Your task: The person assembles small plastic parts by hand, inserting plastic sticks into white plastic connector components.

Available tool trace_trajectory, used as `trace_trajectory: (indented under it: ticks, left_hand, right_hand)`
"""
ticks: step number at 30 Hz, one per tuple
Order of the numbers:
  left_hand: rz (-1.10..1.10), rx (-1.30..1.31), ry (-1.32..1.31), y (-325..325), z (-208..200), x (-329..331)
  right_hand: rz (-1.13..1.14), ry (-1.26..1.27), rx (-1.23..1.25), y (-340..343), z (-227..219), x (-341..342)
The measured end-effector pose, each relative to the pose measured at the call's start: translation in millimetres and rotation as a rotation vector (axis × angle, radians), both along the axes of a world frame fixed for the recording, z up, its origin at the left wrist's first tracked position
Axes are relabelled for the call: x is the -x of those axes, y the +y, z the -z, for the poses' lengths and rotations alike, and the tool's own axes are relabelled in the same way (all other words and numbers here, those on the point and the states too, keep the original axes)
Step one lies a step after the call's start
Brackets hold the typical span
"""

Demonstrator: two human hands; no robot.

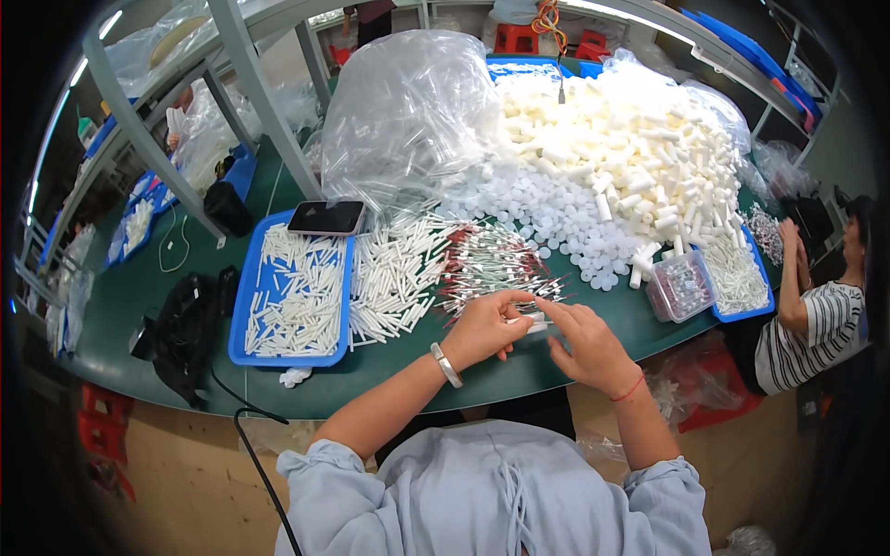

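My left hand (484, 330), with a metal bangle on the wrist, is closed around a small white cylindrical piece (537, 323) at its fingertips. My right hand (595, 350), a red string at its wrist, is close beside it with fingers stretched out and thumb apart. Its fingertips meet the left hand's near the piece; whether they touch the piece, I cannot tell. Just beyond both hands lies a pile of thin red and white wire-like pieces (491, 264). Left of that spread many thin white sticks (394, 278). Translucent white caps (579, 236) are heaped farther off.
A blue tray (346, 320) of white sticks stands at left, a phone (326, 218) on its far edge. Cream foam cylinders (630, 139) and a large plastic bag (408, 111) fill the back. At right are a clear tub (683, 287), another blue tray (762, 269) and a seated person (825, 315).
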State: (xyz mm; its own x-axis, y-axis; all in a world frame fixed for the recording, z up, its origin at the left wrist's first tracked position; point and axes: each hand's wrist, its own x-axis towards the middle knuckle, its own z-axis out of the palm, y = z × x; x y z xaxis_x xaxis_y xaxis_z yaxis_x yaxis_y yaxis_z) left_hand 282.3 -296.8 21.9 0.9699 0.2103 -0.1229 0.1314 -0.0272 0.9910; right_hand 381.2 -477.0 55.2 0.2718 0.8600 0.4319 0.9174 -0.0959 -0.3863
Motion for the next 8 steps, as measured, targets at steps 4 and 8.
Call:
trace_trajectory:
  ticks: [4, 8]
  left_hand:
    - [0.102, 0.055, 0.066, 3.2, -9.4, -7.8]
    - [0.205, 0.089, 0.101, 23.4, -16.9, -26.9]
  right_hand:
    - [-0.069, 0.039, 0.028, 5.6, 12.2, -4.7]
    - [-0.090, 0.154, 0.027, 8.6, 30.6, -22.7]
